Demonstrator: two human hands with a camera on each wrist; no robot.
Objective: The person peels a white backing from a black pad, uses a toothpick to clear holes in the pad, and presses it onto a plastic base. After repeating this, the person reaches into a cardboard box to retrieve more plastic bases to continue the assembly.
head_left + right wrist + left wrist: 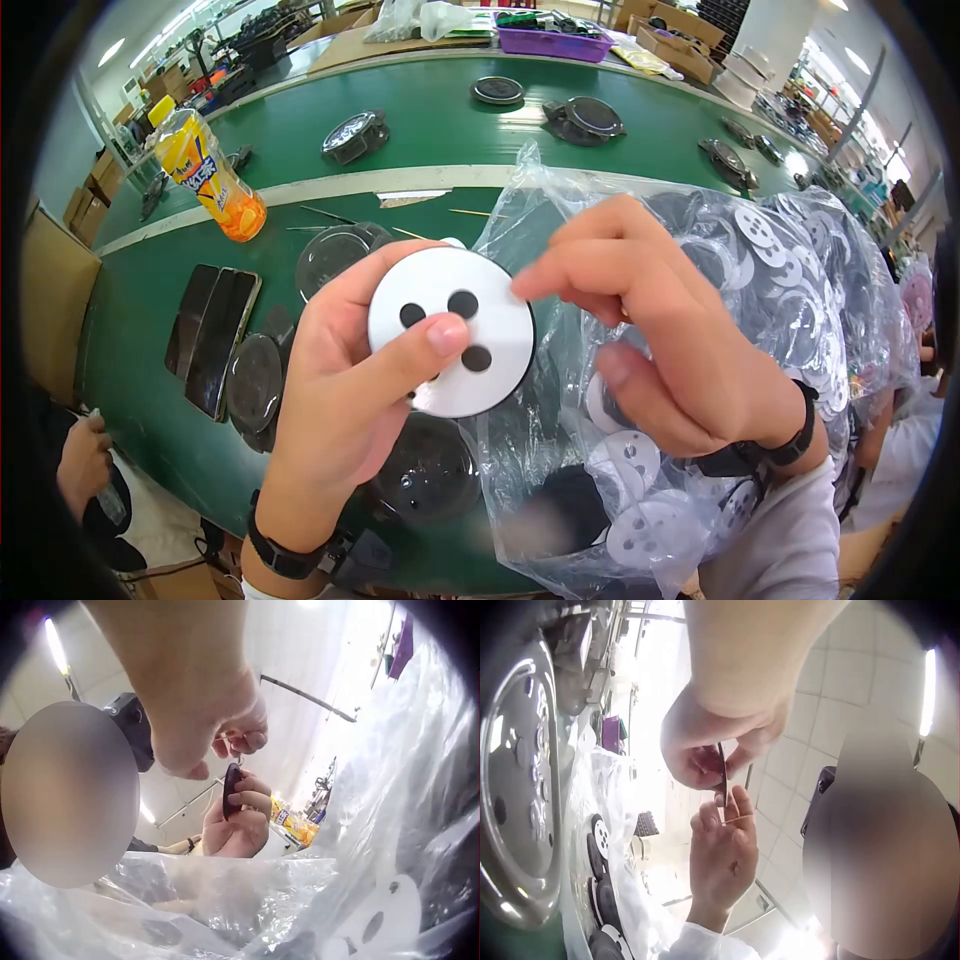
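Note:
My left hand (345, 365) grips a round white disc (505, 335) with dark round holes and a thin black rim. The thumb lies across its white face and the fingers support it from behind. Seen edge-on, the disc (722, 769) looks thin and dark in the left wrist view. My right hand (670, 325) is at the disc's right side, index fingertip right at the rim, thumb well apart from it. A fine pale strand (737, 818) crosses the right hand's fingers in the left wrist view; I cannot tell whether they hold it.
A clear plastic bag (540, 215) full of white discs (640, 535) spreads at the right. Dark round parts (425, 470) lie under and beside the left hand. Two phones (235, 300) and a drink bottle (210, 175) are at the left. More round units (590, 118) line the back.

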